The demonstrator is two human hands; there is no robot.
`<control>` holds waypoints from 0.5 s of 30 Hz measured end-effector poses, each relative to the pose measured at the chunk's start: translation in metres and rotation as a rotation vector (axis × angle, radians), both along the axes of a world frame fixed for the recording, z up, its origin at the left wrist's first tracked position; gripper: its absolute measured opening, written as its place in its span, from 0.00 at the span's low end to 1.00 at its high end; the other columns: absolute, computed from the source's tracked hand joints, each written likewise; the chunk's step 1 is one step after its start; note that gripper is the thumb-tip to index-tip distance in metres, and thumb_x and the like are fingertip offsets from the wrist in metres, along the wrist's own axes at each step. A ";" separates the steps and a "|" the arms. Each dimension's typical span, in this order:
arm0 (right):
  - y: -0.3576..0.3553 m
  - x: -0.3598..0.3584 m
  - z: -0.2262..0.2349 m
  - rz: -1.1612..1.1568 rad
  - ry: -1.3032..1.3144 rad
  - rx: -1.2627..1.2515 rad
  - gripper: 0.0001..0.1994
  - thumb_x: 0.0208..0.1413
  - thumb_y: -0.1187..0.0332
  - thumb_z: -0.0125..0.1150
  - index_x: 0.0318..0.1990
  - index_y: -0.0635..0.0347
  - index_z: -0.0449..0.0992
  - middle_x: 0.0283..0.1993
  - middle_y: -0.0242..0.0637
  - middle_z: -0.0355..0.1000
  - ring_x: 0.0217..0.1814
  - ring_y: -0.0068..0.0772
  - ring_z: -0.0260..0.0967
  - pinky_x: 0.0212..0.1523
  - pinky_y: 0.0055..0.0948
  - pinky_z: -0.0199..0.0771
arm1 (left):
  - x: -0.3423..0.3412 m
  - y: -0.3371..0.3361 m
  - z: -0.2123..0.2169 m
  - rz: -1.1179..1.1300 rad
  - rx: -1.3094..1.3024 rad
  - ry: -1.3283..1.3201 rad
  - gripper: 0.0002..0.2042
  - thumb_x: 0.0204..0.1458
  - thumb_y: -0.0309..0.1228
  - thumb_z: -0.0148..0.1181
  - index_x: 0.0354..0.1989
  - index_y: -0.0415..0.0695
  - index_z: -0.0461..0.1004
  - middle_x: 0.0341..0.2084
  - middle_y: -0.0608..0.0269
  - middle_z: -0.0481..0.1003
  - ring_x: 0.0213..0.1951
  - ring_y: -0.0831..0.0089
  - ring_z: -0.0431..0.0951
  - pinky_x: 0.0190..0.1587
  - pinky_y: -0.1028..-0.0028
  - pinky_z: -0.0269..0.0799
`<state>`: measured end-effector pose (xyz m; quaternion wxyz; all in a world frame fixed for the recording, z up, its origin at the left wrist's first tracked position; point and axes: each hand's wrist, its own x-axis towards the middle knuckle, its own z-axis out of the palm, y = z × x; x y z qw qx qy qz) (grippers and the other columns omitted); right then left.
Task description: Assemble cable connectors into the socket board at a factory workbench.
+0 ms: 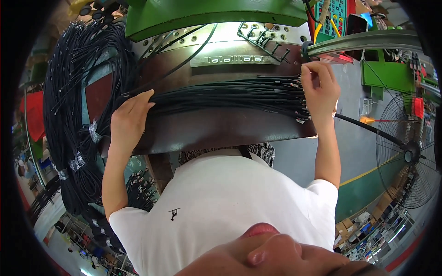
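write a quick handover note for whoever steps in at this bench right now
Left hand: lies flat on the cable bundle, pressing it to the brown bench top.
Right hand: at the bundle's connector ends, fingertips pinched at the top ones; what it grips is too small to tell.
Things: the bundle lies across the bench in front of the green machine. The metal fixture with its row of slots sits behind the bundle, nothing in it. More black cables hang in taped bunches at the left.
Done: cables laid out, ends lined up at the right.
Left: no cable is in the fixture yet.
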<state>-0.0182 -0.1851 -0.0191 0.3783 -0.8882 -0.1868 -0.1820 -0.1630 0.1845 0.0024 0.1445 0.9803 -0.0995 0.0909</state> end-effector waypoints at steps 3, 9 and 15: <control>0.005 -0.002 0.000 0.013 -0.013 -0.142 0.13 0.50 0.65 0.65 0.41 0.58 0.74 0.36 0.33 0.74 0.30 0.32 0.72 0.29 0.28 0.72 | 0.005 0.000 0.006 0.085 -0.236 0.096 0.10 0.47 0.21 0.62 0.39 0.38 0.77 0.35 0.56 0.79 0.35 0.65 0.80 0.38 0.74 0.73; 0.027 0.018 -0.013 0.117 -0.067 -0.244 0.14 0.51 0.67 0.66 0.45 0.55 0.75 0.34 0.32 0.73 0.26 0.29 0.69 0.30 0.26 0.71 | 0.010 0.008 0.010 0.117 -0.676 0.292 0.07 0.46 0.20 0.61 0.34 0.34 0.74 0.27 0.62 0.73 0.32 0.75 0.72 0.40 0.80 0.66; -0.072 -0.036 -0.009 -0.226 -0.223 0.071 0.13 0.52 0.73 0.64 0.45 0.60 0.75 0.41 0.36 0.74 0.33 0.28 0.69 0.36 0.28 0.72 | 0.032 -0.040 0.037 -0.108 -0.379 0.899 0.17 0.49 0.40 0.62 0.41 0.39 0.72 0.22 0.56 0.73 0.26 0.64 0.75 0.31 0.68 0.70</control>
